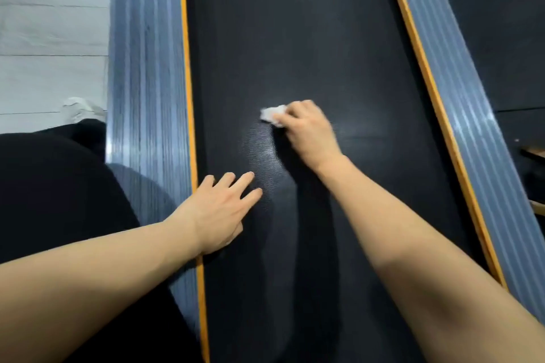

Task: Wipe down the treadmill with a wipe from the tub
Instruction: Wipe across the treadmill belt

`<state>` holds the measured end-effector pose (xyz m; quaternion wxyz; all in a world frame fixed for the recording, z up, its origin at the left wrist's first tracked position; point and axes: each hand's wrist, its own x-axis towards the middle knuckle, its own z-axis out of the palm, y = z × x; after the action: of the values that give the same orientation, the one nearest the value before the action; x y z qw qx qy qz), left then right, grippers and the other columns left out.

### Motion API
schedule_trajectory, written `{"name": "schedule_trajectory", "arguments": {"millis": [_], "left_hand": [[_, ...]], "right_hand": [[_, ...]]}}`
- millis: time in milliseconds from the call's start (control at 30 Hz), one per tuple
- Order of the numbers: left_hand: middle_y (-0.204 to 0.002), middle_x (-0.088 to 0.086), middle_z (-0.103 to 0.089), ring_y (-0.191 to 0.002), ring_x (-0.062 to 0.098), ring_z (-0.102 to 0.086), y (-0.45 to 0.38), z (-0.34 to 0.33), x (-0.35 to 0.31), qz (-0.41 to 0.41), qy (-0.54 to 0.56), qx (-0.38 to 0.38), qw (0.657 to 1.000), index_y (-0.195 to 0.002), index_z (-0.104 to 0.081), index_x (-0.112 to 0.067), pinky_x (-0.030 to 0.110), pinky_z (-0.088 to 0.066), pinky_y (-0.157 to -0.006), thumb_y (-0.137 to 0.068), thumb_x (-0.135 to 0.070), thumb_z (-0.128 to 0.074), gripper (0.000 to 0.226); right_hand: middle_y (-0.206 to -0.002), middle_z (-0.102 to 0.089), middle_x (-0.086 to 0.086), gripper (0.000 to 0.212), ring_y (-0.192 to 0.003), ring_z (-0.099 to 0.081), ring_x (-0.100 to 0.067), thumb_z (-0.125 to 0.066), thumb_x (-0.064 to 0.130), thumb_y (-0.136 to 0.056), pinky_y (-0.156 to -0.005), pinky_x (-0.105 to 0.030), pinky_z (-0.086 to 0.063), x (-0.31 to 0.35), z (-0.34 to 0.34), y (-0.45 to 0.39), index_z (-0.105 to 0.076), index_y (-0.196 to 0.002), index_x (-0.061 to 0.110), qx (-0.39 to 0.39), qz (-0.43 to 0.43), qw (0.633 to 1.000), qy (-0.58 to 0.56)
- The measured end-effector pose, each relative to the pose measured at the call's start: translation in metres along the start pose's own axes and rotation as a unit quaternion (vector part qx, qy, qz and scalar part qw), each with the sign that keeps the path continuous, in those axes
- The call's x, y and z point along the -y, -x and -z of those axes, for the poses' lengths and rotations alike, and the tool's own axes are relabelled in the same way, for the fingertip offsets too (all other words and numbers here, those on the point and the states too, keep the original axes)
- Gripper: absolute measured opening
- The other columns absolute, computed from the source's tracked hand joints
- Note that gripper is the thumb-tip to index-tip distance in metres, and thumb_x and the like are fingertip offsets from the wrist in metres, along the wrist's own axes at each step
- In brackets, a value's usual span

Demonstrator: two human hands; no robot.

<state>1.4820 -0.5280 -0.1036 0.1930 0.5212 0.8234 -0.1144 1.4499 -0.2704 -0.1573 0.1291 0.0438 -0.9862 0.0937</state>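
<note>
Currently right hand (309,130) grip clenches wipe (272,115) against treadmill belt (295,38); left hand (219,212) grip released, flat near orange edge strip (188,97)

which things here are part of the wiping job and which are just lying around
In use: wipe held in the right hand; treadmill belt; left hand flat on the belt; ribbed side rails.
Lying about: crumpled white item on the floor, wooden piece at right.

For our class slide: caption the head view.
Right hand rubs a white wipe on the treadmill belt; left hand braces flat.
</note>
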Motion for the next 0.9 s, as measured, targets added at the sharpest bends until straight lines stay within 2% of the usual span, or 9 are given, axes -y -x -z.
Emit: {"name": "schedule_trajectory", "arguments": {"millis": [100, 167, 267, 367, 467, 667, 733, 833, 900], "left_hand": [[-0.152, 0.02, -0.045, -0.115, 0.037, -0.055, -0.017, 0.007, 0.005, -0.016, -0.019, -0.015, 1.0, -0.145, -0.049, -0.016, 0.048, -0.049, -0.084, -0.085, -0.037, -0.06, 0.064], [-0.159, 0.018, -0.037, -0.131, 0.038, -0.047, -0.034, 0.01, 0.008, -0.035, -0.012, -0.04, 0.999, -0.155, -0.037, -0.02, 0.048, -0.046, -0.098, -0.091, -0.039, -0.054, 0.069], [-0.168, 0.016, -0.014, -0.15, 0.039, -0.024, -0.058, 0.013, 0.013, -0.043, -0.023, -0.071, 0.996, -0.163, -0.011, -0.025, 0.048, -0.031, -0.115, -0.1, -0.043, -0.039, 0.071], [-0.169, 0.016, -0.012, -0.152, 0.039, -0.02, -0.082, 0.024, 0.019, -0.031, -0.017, -0.085, 0.996, -0.163, -0.008, -0.027, 0.05, -0.026, -0.119, -0.1, -0.047, -0.037, 0.072], [-0.17, 0.014, 0.005, -0.155, 0.037, -0.005, -0.102, 0.029, 0.024, -0.029, -0.026, -0.057, 0.998, -0.162, 0.009, -0.029, 0.051, -0.014, -0.124, -0.102, -0.053, -0.028, 0.075], [-0.159, 0.022, 0.036, -0.152, 0.045, 0.018, -0.122, 0.042, 0.023, -0.043, -0.069, 0.075, 0.994, -0.153, 0.033, -0.022, 0.061, -0.002, -0.122, -0.098, -0.068, -0.037, 0.1], [-0.158, 0.02, 0.038, -0.152, 0.043, 0.02, -0.122, 0.046, 0.025, -0.045, -0.06, 0.096, 0.993, -0.153, 0.033, -0.024, 0.059, -0.001, -0.124, -0.095, -0.07, -0.044, 0.106], [-0.157, 0.016, 0.041, -0.152, 0.04, 0.024, -0.118, 0.043, 0.031, -0.044, -0.045, 0.098, 0.993, -0.151, 0.036, -0.027, 0.057, 0.002, -0.124, -0.095, -0.071, -0.044, 0.107], [-0.157, 0.014, 0.042, -0.151, 0.039, 0.026, -0.117, 0.04, 0.033, -0.046, -0.042, 0.092, 0.994, -0.15, 0.038, -0.028, 0.056, 0.003, -0.125, -0.094, -0.073, -0.042, 0.107]], "right_hand": [[-0.096, -0.064, -0.01, 0.036, -0.092, -0.056, -0.032, -0.048, 0.029, -0.09, -0.083, -0.032, -0.047, -0.107, 0.021, 0.042, -0.076, -0.109, 0.018, -0.045, -0.226, 0.971, 0.062], [-0.11, -0.061, -0.016, 0.037, -0.104, -0.053, -0.034, -0.044, 0.026, -0.095, -0.085, -0.027, -0.037, -0.154, 0.041, 0.067, -0.071, -0.117, 0.013, -0.019, -0.34, 0.937, 0.08], [-0.109, -0.057, -0.026, 0.041, -0.098, -0.051, -0.041, -0.041, 0.006, -0.091, -0.084, -0.04, -0.037, -0.146, 0.04, 0.068, -0.068, -0.122, 0.01, -0.027, -0.4, 0.911, 0.099], [-0.097, -0.059, -0.022, 0.042, -0.086, -0.051, -0.038, -0.041, 0.001, -0.079, -0.077, -0.031, -0.033, -0.092, 0.022, 0.061, -0.072, -0.108, 0.005, -0.071, -0.351, 0.931, 0.062], [-0.101, -0.06, -0.011, 0.038, -0.094, -0.047, -0.023, -0.043, 0.006, -0.09, -0.084, -0.02, -0.036, -0.05, 0.022, 0.057, -0.072, -0.114, 0.011, -0.051, -0.27, 0.961, -0.024], [-0.097, -0.063, -0.006, 0.035, -0.089, -0.052, -0.024, -0.051, 0.008, -0.089, -0.082, -0.034, -0.048, -0.111, 0.042, 0.066, -0.064, -0.12, 0.02, -0.024, -0.098, 0.993, 0.058], [-0.091, -0.063, -0.013, 0.032, -0.084, -0.056, -0.034, -0.046, 0.008, -0.086, -0.076, -0.04, -0.046, -0.162, 0.053, 0.065, -0.064, -0.111, 0.016, -0.047, -0.222, 0.966, 0.128], [-0.094, -0.063, -0.023, 0.028, -0.092, -0.059, -0.044, -0.049, 0.004, -0.091, -0.08, -0.043, -0.045, -0.181, 0.058, 0.051, -0.074, -0.103, 0.003, -0.061, -0.484, 0.87, 0.076], [-0.089, -0.063, -0.025, 0.026, -0.086, -0.059, -0.045, -0.055, -0.003, -0.088, -0.078, -0.047, -0.048, -0.157, 0.05, 0.031, -0.075, -0.101, 0.006, -0.067, -0.505, 0.857, 0.076]]}}
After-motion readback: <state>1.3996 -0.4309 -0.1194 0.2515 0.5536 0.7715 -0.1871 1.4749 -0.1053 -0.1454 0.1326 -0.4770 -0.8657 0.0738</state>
